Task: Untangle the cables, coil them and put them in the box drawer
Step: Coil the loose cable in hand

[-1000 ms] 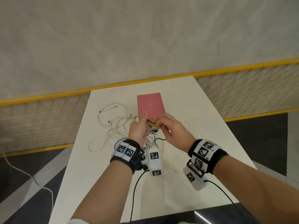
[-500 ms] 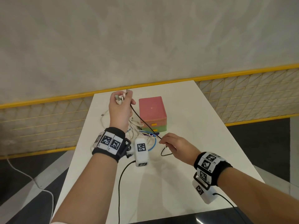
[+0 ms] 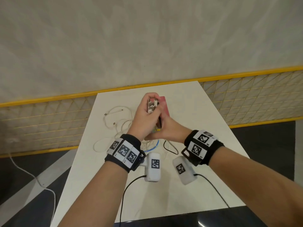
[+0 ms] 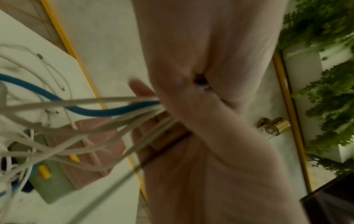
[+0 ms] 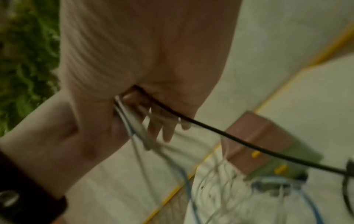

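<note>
Nearest the person, the 2 hands are raised together above the table (image 3: 188, 177). The right hand (image 3: 168, 131), which 0.5 s ago was low and well apart from the left with the black cable stretched between them, now presses against the left hand (image 3: 144, 122). The left hand is clamped on a bunch of cable plugs (image 3: 152, 104) that stick out of the top of the fist. The right wrist view shows the black cable (image 5: 239, 141) running out of the right palm, so that hand grips it; the exact finger hold is blurred. Below the hands, the white cables (image 3: 114, 126) and the blue cable (image 3: 155, 146) hang and trail in a tangle on the table, mostly to the left of the left hand. Just beyond the hands stands the box drawer (image 3: 164, 105), closed. Judgement: cable ends are being gathered; untangling is incomplete, coiling not begun.
</note>
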{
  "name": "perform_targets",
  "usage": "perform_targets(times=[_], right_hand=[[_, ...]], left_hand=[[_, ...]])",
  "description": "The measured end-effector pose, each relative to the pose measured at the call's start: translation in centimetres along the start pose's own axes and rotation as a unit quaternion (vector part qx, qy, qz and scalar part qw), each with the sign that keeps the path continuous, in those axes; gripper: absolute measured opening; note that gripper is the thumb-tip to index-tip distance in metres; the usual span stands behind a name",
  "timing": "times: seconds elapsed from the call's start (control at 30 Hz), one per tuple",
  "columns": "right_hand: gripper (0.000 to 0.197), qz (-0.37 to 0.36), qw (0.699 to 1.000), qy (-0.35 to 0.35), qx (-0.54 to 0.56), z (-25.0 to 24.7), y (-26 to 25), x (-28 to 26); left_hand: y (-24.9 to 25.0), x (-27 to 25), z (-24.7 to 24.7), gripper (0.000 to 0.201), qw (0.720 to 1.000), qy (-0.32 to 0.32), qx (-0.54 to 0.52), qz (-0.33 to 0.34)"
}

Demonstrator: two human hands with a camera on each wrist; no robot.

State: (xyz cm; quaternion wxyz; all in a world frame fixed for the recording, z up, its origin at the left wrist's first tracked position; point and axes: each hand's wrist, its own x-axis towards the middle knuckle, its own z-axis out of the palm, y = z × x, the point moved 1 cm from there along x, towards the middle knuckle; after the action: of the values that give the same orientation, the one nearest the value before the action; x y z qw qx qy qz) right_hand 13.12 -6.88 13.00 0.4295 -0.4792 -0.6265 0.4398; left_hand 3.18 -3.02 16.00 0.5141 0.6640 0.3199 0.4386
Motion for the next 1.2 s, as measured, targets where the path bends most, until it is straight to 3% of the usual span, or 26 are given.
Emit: perform_targets(times=[0.1,0.2,0.23,0.33,0.43,0.5,0.6,0.67,0.77,0.87,1.0,1.1,1.2], right_hand=[[0.068,0.032,0.994,0.065,0.084,1.0,0.2,0.0],[0.012,0.041,0.989,0.137,0.029,1.4,0.6,0.1],[0.008,0.041,0.986,0.16,0.016,1.6,0.5,0.1],[0.03,0.044,0.98,0.196,0.004,1.4,0.3,-0.1],[0.015,0.056,0.979,0.194,-0.007,0.8,-0.4,0.1],[0.015,0.058,0.979,0.193,-0.01,0.5,-0.8,0.2],[0.017,0.022,0.979,0.199,-0.043,0.3,-1.3,0.4],[0.013,0.004,0.978,0.177,-0.111,0.1,-1.6,0.5],[0.017,-0.008,0.97,0.159,-0.182,0.0,-2.0,0.4],[0.018,-0.001,0.98,0.156,-0.127,-0.2,-2.3,0.3],[0.013,0.028,0.983,0.119,-0.134,-0.1,-2.4,0.4],[0.025,0.016,0.991,0.127,-0.033,-0.1,-2.9,0.2],[0.026,0.03,0.993,0.11,-0.032,-0.4,-2.1,-0.3]], left_hand=[[0.9,-0.6,0.3,0.008,0.998,-0.049,0.03,0.022],[1.7,-0.6,-0.4,0.013,0.992,-0.087,0.077,0.048],[1.7,-0.4,-0.6,0.018,0.99,-0.087,0.094,0.06],[2.0,0.0,-0.7,0.021,0.984,-0.075,0.138,0.084],[2.2,0.2,-0.1,0.02,0.963,-0.066,0.212,0.152],[2.0,0.3,0.2,0.028,0.933,-0.079,0.289,0.2],[1.9,0.3,0.1,0.044,0.863,-0.1,0.433,0.239],[2.0,0.4,-0.1,0.051,0.843,-0.124,0.465,0.239],[1.8,0.5,-0.3,0.037,0.864,-0.141,0.419,0.24],[2.0,0.0,0.1,0.021,0.889,-0.106,0.367,0.252],[1.9,0.1,0.2,0.034,0.906,-0.088,0.347,0.227],[1.6,0.7,0.0,0.026,0.917,-0.086,0.326,0.211],[2.5,1.0,-0.2,0.021,0.94,-0.035,0.269,0.208]])
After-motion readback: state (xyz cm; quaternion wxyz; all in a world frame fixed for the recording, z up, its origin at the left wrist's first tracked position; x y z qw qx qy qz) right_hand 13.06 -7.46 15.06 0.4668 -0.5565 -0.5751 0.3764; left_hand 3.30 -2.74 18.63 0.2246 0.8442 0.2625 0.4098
